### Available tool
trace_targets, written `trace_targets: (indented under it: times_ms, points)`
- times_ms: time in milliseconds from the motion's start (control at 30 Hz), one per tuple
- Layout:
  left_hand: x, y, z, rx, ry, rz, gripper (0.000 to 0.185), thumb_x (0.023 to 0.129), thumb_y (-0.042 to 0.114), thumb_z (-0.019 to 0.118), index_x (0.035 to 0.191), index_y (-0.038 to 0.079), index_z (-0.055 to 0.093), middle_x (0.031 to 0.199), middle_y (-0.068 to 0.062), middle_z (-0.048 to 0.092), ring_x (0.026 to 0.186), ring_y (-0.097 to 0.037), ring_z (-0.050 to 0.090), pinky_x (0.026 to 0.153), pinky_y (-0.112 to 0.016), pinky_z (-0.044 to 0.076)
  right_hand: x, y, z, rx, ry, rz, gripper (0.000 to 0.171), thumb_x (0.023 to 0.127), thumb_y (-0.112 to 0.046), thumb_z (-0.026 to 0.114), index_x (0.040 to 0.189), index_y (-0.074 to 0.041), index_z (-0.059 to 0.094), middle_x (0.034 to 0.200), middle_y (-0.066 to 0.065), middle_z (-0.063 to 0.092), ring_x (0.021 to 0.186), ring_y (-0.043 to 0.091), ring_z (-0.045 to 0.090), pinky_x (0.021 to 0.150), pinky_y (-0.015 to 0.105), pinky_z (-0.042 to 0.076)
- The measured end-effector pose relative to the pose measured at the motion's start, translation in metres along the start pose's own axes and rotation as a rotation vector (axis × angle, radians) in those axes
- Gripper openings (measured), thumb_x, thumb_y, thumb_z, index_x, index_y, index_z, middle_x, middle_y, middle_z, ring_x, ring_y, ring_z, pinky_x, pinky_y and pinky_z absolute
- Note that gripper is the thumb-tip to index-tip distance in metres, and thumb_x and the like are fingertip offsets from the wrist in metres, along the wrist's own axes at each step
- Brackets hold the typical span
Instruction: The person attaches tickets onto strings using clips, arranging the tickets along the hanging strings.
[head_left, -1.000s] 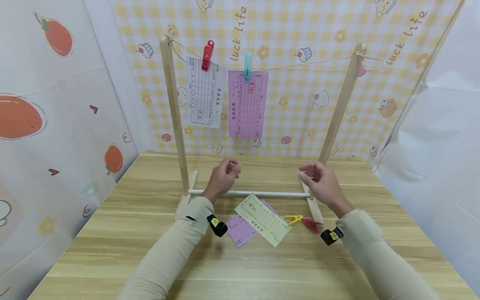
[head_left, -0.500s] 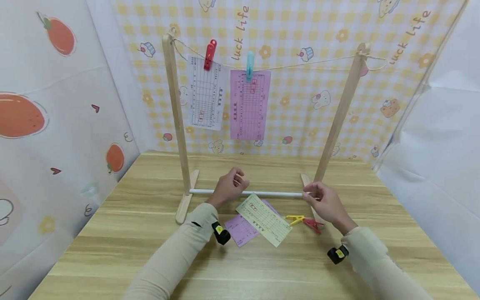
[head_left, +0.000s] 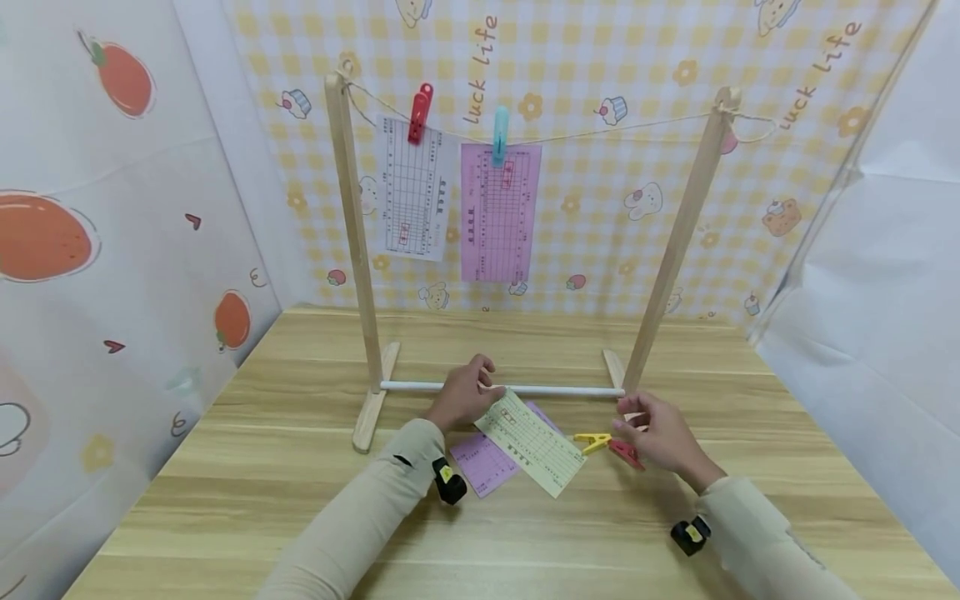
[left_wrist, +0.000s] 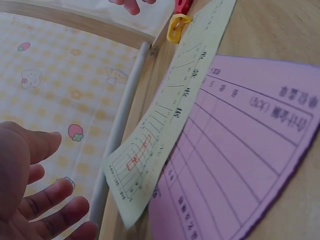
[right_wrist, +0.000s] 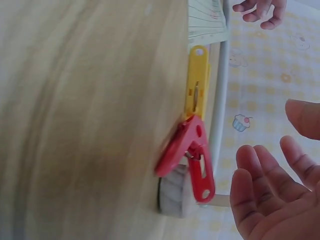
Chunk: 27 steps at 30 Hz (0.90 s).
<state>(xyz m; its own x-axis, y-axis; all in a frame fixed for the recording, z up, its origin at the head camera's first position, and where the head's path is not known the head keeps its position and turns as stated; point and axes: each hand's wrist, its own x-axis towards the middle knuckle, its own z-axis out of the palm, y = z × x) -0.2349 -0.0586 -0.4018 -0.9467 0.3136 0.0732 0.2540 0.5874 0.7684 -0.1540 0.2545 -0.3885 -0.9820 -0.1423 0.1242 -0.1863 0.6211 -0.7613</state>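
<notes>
My left hand (head_left: pixel 465 396) hovers by the upper corner of a pale green printed slip (head_left: pixel 531 442). In the left wrist view its fingers (left_wrist: pixel 55 200) are spread and hold nothing, apart from the paper. Purple slips (head_left: pixel 483 462) lie partly under the green one. Near a red clothespin (head_left: pixel 626 454) is my right hand (head_left: pixel 663 433); the right wrist view shows its fingers (right_wrist: pixel 265 187) loosely bent, with a gap to the clothespin. A yellow clothespin (right_wrist: pixel 196 85) lies touching the red one on the table.
A wooden frame with left post (head_left: pixel 356 242), right post (head_left: pixel 675 250) and a white crossbar (head_left: pixel 555 391) stands behind the slips. Its string (head_left: pixel 607 130) bears a white slip (head_left: pixel 414 196) under a red clothespin (head_left: pixel 420 115) and a pink slip (head_left: pixel 498 221) under a blue clothespin (head_left: pixel 500 137).
Both hands have come down toward the table: the left moved slightly right to the green slip's corner, the right dropped from beside the post to near the red clothespin.
</notes>
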Motion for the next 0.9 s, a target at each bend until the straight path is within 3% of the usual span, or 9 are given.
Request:
trace_targets:
  times_ms: [333,500,900]
  points:
    - [-0.002,0.001,0.007,0.091,-0.066,-0.03,0.045,0.09,0.024,0.07,0.125,0.007,0.047,0.107,-0.007,0.056,0.095,-0.022,0.056,0.085,-0.039,0.049,-0.005,0.011,0.003,-0.113,-0.003,0.003,0.028,0.084,-0.008,0.075,0.105,0.003,0.06,0.1,0.014,0.064,0.077,0.018,0.059,0.061,0.027,0.05]
    - [-0.003,0.001,0.01,0.133,-0.079,-0.031,0.046,0.088,0.022,0.073,0.124,0.008,0.047,0.109,-0.01,0.057,0.097,-0.023,0.057,0.084,-0.039,0.049,-0.006,0.013,0.003,-0.117,-0.015,0.008,0.03,0.082,-0.009,0.077,0.105,0.003,0.061,0.1,0.013,0.064,0.077,0.018,0.058,0.064,0.027,0.049]
    - [-0.009,0.004,0.012,0.143,-0.087,-0.038,0.055,0.081,0.023,0.081,0.123,0.009,0.049,0.108,-0.01,0.058,0.089,-0.019,0.056,0.08,-0.036,0.05,-0.01,0.012,0.004,-0.05,-0.073,0.066,0.031,0.079,-0.006,0.079,0.104,0.002,0.061,0.094,0.009,0.063,0.076,0.02,0.056,0.056,0.027,0.049]
